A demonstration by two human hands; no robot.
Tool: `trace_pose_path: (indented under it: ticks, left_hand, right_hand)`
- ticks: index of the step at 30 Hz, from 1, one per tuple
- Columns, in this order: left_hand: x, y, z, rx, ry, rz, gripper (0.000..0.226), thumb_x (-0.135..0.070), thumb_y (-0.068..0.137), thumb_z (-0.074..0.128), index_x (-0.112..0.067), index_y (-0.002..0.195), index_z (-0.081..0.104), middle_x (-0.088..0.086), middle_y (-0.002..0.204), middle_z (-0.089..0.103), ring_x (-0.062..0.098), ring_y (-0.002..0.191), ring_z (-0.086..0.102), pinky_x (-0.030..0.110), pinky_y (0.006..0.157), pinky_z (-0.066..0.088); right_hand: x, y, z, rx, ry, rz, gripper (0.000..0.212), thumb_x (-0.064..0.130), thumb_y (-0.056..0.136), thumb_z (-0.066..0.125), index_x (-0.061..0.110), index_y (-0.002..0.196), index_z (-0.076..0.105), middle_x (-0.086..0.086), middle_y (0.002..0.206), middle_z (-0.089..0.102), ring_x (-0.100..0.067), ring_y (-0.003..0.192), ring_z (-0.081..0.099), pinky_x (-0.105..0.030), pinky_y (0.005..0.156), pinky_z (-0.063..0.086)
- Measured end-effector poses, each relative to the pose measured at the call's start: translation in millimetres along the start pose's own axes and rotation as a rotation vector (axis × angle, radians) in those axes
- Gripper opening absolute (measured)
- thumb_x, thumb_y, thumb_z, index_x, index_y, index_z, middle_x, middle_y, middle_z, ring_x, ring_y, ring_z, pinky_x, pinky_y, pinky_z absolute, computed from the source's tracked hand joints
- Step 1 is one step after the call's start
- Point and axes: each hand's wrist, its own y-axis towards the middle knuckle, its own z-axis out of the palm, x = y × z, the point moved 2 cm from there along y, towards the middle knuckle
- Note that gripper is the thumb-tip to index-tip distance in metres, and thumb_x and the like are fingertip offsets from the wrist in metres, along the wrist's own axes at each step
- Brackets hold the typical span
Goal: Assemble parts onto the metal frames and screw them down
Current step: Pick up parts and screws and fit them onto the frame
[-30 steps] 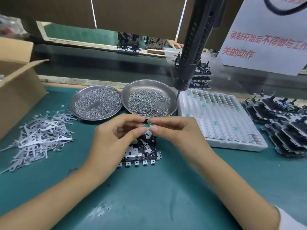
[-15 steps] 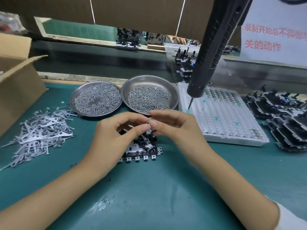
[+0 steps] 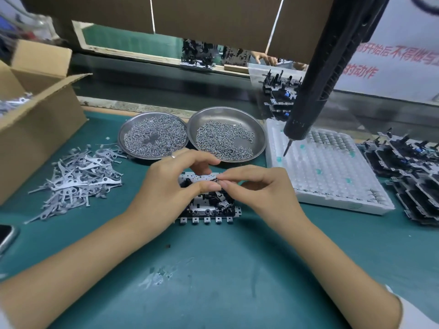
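On the green mat (image 3: 213,276), close to the person, lay the metal frame (image 3: 209,210), flat, with a row of 5 small tabs along its near edge. Both hands met just above it. The left hand (image 3: 166,193) had its fingers curled, thumb and forefinger tips drawn together, and the right hand (image 3: 259,188) was curled the same way; between their touching fingertips sat a small dark part (image 3: 217,180), pinched from both sides and held over the far half of the frame. A ring showed on one finger of the left hand.

Behind the hands stood 2 round steel dishes side by side, their rims touching or nearly so: the left dish (image 3: 123,136) full of fine screws, the right dish (image 3: 260,136) holding a looser patch of slightly larger ones. To the left lay a heap of flat grey metal levers (image 3: 76,179), beside an open cardboard box (image 3: 40,129). To the right sat a white plastic tray (image 3: 332,176) of small cells, and above it a black electric screwdriver (image 3: 316,84) hung with its bit pointing down near the tray's far left corner. Stacks of finished black assemblies (image 3: 413,176) filled the far right edge
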Motion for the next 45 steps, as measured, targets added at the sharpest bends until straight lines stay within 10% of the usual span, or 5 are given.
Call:
trace_pose_path:
  ticks: [6, 25, 30, 45]
  left_hand:
    - [17, -6, -14, 0.039, -0.122, -0.103, 0.028, -0.036, 0.071, 0.074, -0.041, 0.098, 0.066, -0.013, 0.089, 0.067, 0.001, 0.087, 0.061, 0.010, 0.082, 0.044]
    - [14, -20, -17, 0.068, -0.027, -0.080, 0.013, -0.028, 0.084, 0.059, -0.023, 0.092, 0.069, -0.008, 0.087, 0.066, 0.008, 0.086, 0.062, 0.021, 0.079, 0.046]
    - [11, -22, -16, 0.251, 0.250, 0.155, 0.030, -0.030, 0.071, 0.060, -0.017, 0.098, 0.064, -0.010, 0.091, 0.059, 0.011, 0.089, 0.056, 0.039, 0.084, 0.045]
    - [20, -18, -14, 0.242, 0.123, 0.093, 0.026, -0.024, 0.069, 0.076, -0.022, 0.094, 0.071, -0.016, 0.083, 0.066, 0.009, 0.085, 0.058, 0.040, 0.085, 0.046]
  right_hand:
    - [-5, -5, 12, 0.007, -0.289, -0.157, 0.018, 0.003, 0.073, 0.079, 0.016, 0.086, 0.078, 0.010, 0.085, 0.072, -0.012, 0.087, 0.061, -0.024, 0.083, 0.046]
    - [-12, -15, 32, 0.076, -0.633, -0.513, 0.010, 0.011, 0.073, 0.076, 0.014, 0.083, 0.078, 0.001, 0.089, 0.072, -0.024, 0.077, 0.059, -0.044, 0.073, 0.049]
    - [-10, -17, 30, 0.109, -0.543, -0.389, 0.015, 0.009, 0.074, 0.073, 0.014, 0.088, 0.078, 0.001, 0.091, 0.072, -0.022, 0.082, 0.060, -0.038, 0.077, 0.050]
    - [1, -16, 21, -0.004, -0.408, -0.281, 0.016, 0.004, 0.077, 0.071, 0.009, 0.091, 0.077, -0.005, 0.086, 0.065, -0.017, 0.083, 0.060, -0.023, 0.078, 0.046]
